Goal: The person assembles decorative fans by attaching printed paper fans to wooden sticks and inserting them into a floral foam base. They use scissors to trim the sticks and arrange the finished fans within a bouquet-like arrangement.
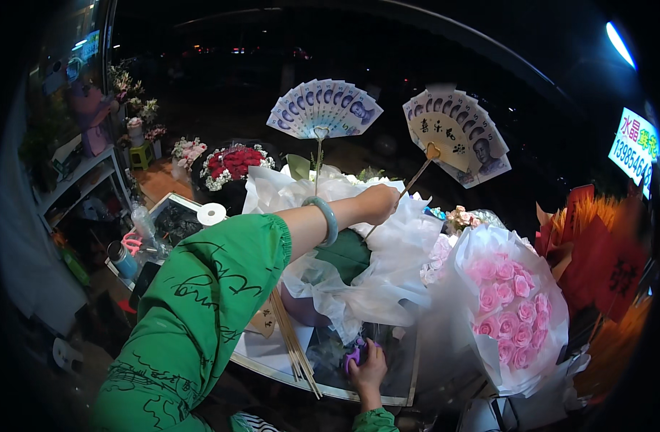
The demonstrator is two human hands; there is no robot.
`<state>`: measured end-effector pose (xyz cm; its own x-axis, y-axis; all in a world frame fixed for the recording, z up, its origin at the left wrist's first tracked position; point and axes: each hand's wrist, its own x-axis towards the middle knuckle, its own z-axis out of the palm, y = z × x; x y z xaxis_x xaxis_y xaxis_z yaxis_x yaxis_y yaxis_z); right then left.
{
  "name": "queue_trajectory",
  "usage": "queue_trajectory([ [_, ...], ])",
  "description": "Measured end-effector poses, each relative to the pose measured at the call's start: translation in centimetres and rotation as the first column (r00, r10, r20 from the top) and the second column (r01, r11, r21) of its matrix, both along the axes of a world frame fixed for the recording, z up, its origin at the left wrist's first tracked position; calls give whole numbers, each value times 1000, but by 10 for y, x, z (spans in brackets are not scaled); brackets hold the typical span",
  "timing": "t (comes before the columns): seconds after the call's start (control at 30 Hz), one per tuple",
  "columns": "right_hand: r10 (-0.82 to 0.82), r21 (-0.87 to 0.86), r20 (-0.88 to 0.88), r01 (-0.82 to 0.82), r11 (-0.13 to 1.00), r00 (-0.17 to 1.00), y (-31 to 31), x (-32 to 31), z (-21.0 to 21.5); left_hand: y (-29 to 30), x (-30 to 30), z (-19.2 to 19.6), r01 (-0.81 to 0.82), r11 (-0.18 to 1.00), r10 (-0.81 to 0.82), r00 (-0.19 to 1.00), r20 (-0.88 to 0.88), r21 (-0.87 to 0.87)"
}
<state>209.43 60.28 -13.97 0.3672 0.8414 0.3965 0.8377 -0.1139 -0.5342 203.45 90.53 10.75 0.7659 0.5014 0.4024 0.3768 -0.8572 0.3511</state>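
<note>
My left hand (379,204), reaching across from the lower left in a green sleeve with a pale bangle (322,220), is closed around the thin stick of a fan of banknotes (457,137). A heart-shaped clip (433,152) joins this tilted fan to its stick. The stick's lower end is over a dark green block (346,255) inside white wrapping paper (398,248). A second banknote fan (325,108) stands upright on its own stick at the back of the wrapping. Low in the middle, my right hand (369,369) grips purple-handled scissors (355,354); their blades are hard to make out.
Loose wooden sticks (292,345) lie on the table by the wrapped pot. At right stands a pink rose bouquet (513,309), with red and orange decorations (596,245) beyond. A red bouquet (235,163), tape roll (211,214) and blue flask (122,258) are at left.
</note>
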Motion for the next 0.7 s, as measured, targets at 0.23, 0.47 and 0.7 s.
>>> queue_trajectory([
  [0.23, 12, 45, 17, -12, 999, 1000, 2, 0, 2, 14, 13, -9, -44, 995, 51, 996, -71, 95],
  [0.47, 5, 20, -2, -5, 1000, 1000, 1, 0, 2, 12, 12, -18, -76, 996, 80, 989, -127, 38],
  [0.7, 19, 32, -13, -18, 999, 1000, 2, 0, 0, -5, 11, -27, -116, 992, 120, 987, -103, 51],
])
